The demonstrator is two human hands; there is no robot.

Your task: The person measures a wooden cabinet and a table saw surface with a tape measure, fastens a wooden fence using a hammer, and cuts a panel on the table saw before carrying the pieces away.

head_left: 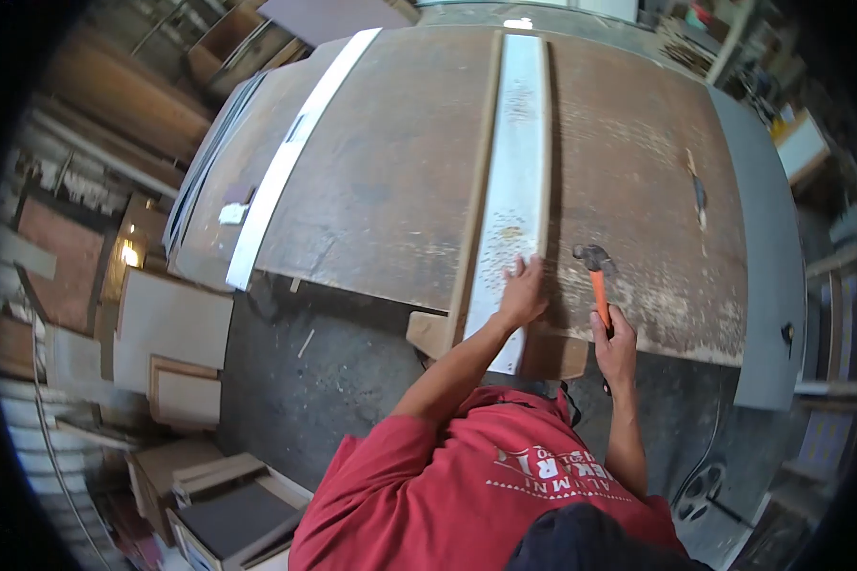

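Note:
A long, narrow board with a white face (503, 205) and brown wooden side strips runs lengthwise over the large brown table (390, 162). Many small dark specks, too small to name surely, are scattered on the white face in two patches. My left hand (524, 293) rests on the near part of this board, by its right side strip, fingers stretched and apart; anything tiny under the fingertips is hidden. To the right, my right hand (616, 341) is wrapped round the handle of a claw hammer (598, 281) with an orange and black grip. Its metal head is over the tabletop.
A white strip (300, 167) crosses the table's left side, near a small white item (232, 213). A splintered gap (700, 195) marks the right side, beside a grey panel (767, 257). Wooden boxes (229, 509) stand lower left; a cable (709, 447) trails lower right.

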